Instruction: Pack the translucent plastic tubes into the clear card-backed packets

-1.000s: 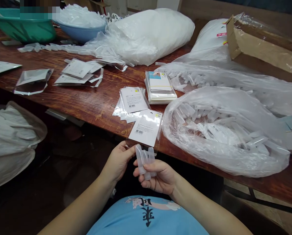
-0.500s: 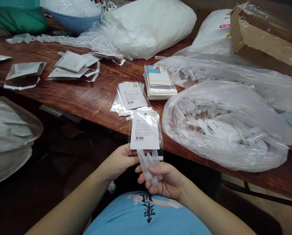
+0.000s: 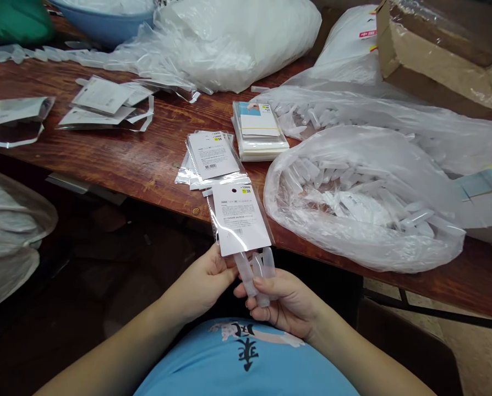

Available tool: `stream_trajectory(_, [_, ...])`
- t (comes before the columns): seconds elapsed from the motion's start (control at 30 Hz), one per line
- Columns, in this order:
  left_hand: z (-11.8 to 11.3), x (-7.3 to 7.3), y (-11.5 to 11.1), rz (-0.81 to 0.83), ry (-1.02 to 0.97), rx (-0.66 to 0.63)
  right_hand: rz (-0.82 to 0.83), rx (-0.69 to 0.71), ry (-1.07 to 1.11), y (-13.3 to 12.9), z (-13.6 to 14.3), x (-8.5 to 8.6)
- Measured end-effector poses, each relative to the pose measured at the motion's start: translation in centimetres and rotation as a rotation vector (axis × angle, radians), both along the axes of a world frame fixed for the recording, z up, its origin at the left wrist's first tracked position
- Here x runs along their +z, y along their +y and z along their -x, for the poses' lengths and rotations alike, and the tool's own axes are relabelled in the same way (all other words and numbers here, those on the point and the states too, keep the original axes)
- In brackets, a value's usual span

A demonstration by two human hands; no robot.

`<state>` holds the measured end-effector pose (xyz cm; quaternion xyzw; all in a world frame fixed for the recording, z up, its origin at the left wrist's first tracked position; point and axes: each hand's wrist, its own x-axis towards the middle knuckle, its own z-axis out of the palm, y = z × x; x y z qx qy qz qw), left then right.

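My left hand [image 3: 208, 280] is closed on the lower left edge of a clear packet with a white printed card [image 3: 240, 220] in it. Several translucent plastic tubes [image 3: 259, 269] are pinched in my right hand [image 3: 285, 302], their upper ends at the packet's lower edge, just below the card. Whether those ends are inside the packet is hard to tell. The packet's top lies over the table edge, touching a small pile of similar carded packets [image 3: 213, 157]. Behind that pile is a banded stack of cards in clear sleeves [image 3: 260, 132].
An open plastic bag of tubes [image 3: 365, 203] lies at the right, with another bag [image 3: 394, 110] behind it. Filled packets [image 3: 101, 99] lie at the left. A large white bag [image 3: 246, 44], blue basin [image 3: 105, 22] and cardboard box [image 3: 444, 71] stand at the back.
The view has shifted, so the table things appear further left. The packet is tilted more, and the tubes in my right hand sit slightly higher, more spread at their tops.
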<state>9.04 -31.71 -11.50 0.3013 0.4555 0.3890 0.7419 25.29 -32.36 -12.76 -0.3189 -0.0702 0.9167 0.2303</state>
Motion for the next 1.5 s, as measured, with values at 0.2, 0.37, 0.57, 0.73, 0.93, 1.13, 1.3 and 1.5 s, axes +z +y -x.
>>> stream_trajectory(0.2, [-1.0, -0.8, -0.3, -0.033, -0.019, -0.003, 0.025, -0.133, -0.143, -0.6, 0.2, 0.8])
stream_trajectory(0.37, [-1.2, -0.8, -0.5, -0.056, 0.045, -0.119, 0.007, -0.085, -0.195, -0.9, -0.4, 1.5])
stream_trajectory(0.57, [-1.2, -0.8, -1.0, 0.021, -0.055, -0.267, -0.002, 0.041, -0.146, -1.2, -1.4, 1.4])
stream_trajectory(0.73, [-1.1, -1.0, -1.7, 0.048, -0.103, -0.324, 0.066, 0.187, -0.22, -2.0, -2.4, 0.8])
stream_trajectory(0.93, [-1.1, -1.6, -2.8, 0.141, -0.258, -0.402, 0.125, 0.163, -0.229, -2.8, -2.5, 0.3])
stream_trajectory(1.13, [-0.4, -0.7, -3.2, 0.293, -0.321, -0.488, -0.134, 0.135, -0.165, -3.6, -3.4, 2.0])
stream_trajectory(1.3, [0.0, -0.1, -2.7, 0.352, -0.372, -0.47, -0.601, 0.346, -0.583, -4.5, -6.0, 3.3])
stream_trajectory(1.5, [-0.2, 0.5, -2.1, 0.262, -0.402, -0.539, -0.98, 0.242, -1.029, -4.7, -5.2, 3.0])
